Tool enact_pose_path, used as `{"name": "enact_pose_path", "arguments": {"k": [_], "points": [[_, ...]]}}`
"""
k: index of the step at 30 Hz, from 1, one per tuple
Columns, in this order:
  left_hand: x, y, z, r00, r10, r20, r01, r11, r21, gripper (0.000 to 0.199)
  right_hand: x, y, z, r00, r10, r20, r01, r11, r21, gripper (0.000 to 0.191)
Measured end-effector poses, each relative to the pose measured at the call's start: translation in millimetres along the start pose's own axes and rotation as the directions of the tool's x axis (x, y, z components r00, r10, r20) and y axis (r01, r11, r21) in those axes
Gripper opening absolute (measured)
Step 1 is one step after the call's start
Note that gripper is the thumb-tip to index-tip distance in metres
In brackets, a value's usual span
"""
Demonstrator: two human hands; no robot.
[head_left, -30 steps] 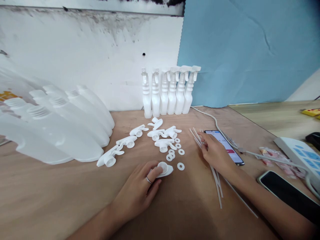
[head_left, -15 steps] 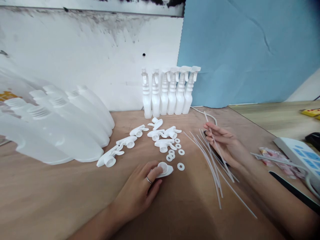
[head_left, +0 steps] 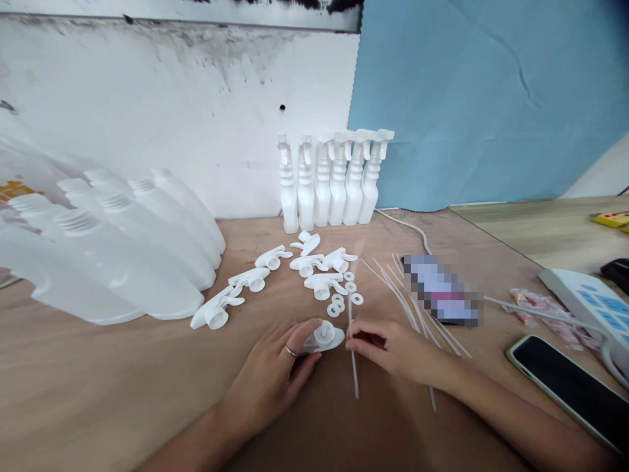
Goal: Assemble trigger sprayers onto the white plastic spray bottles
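My left hand (head_left: 272, 367) is closed around a white trigger sprayer head (head_left: 333, 336) lying low over the table, its round opening facing up. Just to its right, my right hand (head_left: 388, 347) pinches a thin translucent tube (head_left: 354, 373), held roughly upright and slightly blurred. Behind them lie several loose sprayer heads (head_left: 322, 286) and several flat white rings (head_left: 356, 299). More thin tubes (head_left: 400, 298) are spread on the table beyond my right hand.
Large white bottles without caps (head_left: 122, 249) crowd the left side. Several bottles with sprayer heads (head_left: 322, 190) stand against the wall. At the right are a pixelated device (head_left: 442, 292), a phone (head_left: 565, 387), a power strip (head_left: 594, 301) and small pink packets (head_left: 545, 311).
My right hand has moved left from the pile of tubes with one tube, uncovering the pixelated device and the phone. The ring nearest the held sprayer head no longer shows.
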State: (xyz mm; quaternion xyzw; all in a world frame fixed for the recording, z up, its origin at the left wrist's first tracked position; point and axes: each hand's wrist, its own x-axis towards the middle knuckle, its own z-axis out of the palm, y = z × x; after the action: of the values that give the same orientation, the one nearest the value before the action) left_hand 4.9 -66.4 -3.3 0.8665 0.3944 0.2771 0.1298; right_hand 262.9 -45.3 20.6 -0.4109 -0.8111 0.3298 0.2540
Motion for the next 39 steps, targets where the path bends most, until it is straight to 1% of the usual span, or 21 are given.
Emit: {"name": "enact_pose_path", "arguments": {"k": [1, 2, 4, 5, 6, 7, 8, 9, 11, 13, 15, 17, 19, 20, 21, 23, 25, 29, 34, 37, 39], "points": [[0, 0, -0.4, 1.000, 0.001, 0.002, -0.001, 1.000, -0.003, 0.045, 0, -1, -1, 1.000, 0.002, 0.023, -0.003, 0.999, 0.032, 0.020], [0, 1, -0.7, 1.000, 0.002, 0.003, -0.002, 1.000, -0.004, 0.045, 0, -2, -2, 1.000, 0.006, 0.016, -0.007, 0.997, 0.082, 0.021], [0, 1, -1.1, 1.000, 0.003, 0.006, -0.003, 1.000, -0.001, 0.045, -2, -5, -7, 0.996, -0.007, -0.087, 0.022, 0.985, 0.173, 0.023], [0, 1, -1.2, 1.000, 0.001, 0.007, -0.001, 1.000, 0.000, 0.046, -3, -6, -9, 0.987, -0.036, -0.158, 0.064, 0.983, 0.173, 0.023], [0, 2, -1.3, 1.000, -0.005, 0.008, 0.005, 1.000, 0.002, 0.046, -4, -6, -11, 0.972, -0.081, -0.221, 0.113, 0.984, 0.136, 0.021], [0, 2, -1.5, 1.000, -0.010, 0.010, 0.010, 1.000, 0.003, 0.046, -4, -6, -13, 0.960, -0.122, -0.251, 0.144, 0.987, 0.074, 0.018], [1, 2, -1.7, 1.000, -0.016, 0.012, 0.016, 1.000, 0.003, 0.046, -4, -5, -13, 0.959, -0.144, -0.245, 0.151, 0.988, 0.011, 0.015], [1, 2, -1.9, 1.000, -0.021, 0.013, 0.021, 1.000, 0.001, 0.046, -3, -3, -12, 0.966, -0.138, -0.217, 0.134, 0.990, -0.035, 0.013], [2, 2, -1.8, 1.000, -0.020, 0.009, 0.020, 1.000, -0.003, 0.046, 0, 1, -9, 0.987, -0.054, -0.151, 0.049, 0.998, -0.036, 0.010], [2, 1, -1.0, 1.000, -0.011, 0.001, 0.011, 1.000, -0.007, 0.046, 4, 5, -5, 0.992, 0.053, -0.115, -0.045, 0.996, 0.072, 0.011], [1, 0, 0.4, 1.000, -0.017, -0.003, 0.017, 1.000, -0.003, 0.046, 7, 4, -1, 0.984, 0.112, -0.140, -0.079, 0.972, 0.222, 0.013], [0, -1, 1.5, 1.000, -0.030, -0.006, 0.030, 1.000, 0.002, 0.048, 9, 0, 3, 0.965, 0.112, -0.235, -0.029, 0.944, 0.330, 0.017], [0, -2, 1.8, 0.999, -0.037, -0.005, 0.037, 0.999, 0.002, 0.052, 12, -6, 8, 0.938, 0.080, -0.337, 0.047, 0.935, 0.351, 0.020], [0, -2, 1.6, 0.999, -0.033, -0.004, 0.033, 0.999, -0.001, 0.052, 14, -10, 10, 0.933, 0.056, -0.356, 0.070, 0.941, 0.331, 0.021], [1, -2, 1.2, 1.000, -0.029, -0.003, 0.029, 1.000, -0.004, 0.052, 17, -12, 12, 0.938, 0.034, -0.345, 0.075, 0.952, 0.298, 0.021], [2, -2, 0.3, 1.000, -0.029, 0.009, 0.029, 0.999, -0.016, 0.052, 24, -17, 16, 0.960, -0.005, -0.279, 0.068, 0.974, 0.217, 0.019], [2, -1, -0.4, 1.000, -0.031, 0.004, 0.031, 0.999, -0.028, 0.052, 30, -20, 17, 0.970, -0.039, -0.238, 0.078, 0.985, 0.157, 0.017], [2, 0, -1.0, 0.999, -0.039, -0.002, 0.039, 0.999, -0.033, 0.051, 36, -21, 18, 0.960, -0.109, -0.258, 0.142, 0.983, 0.114, 0.015], [2, -1, 0.2, 1.000, -0.027, -0.007, 0.027, 0.999, -0.022, 0.047, 34, -18, 21, 0.948, -0.208, -0.242, 0.233, 0.969, 0.082, 0.013], [2, -2, 1.1, 1.000, -0.024, -0.005, 0.024, 1.000, -0.008, 0.047, 33, -18, 22, 0.930, -0.270, -0.249, 0.291, 0.955, 0.054, 0.010], [1, -2, 1.1, 1.000, -0.028, -0.002, 0.028, 1.000, -0.007, 0.046, 33, -19, 22, 0.909, -0.330, -0.256, 0.350, 0.936, 0.036, 0.010]]}}
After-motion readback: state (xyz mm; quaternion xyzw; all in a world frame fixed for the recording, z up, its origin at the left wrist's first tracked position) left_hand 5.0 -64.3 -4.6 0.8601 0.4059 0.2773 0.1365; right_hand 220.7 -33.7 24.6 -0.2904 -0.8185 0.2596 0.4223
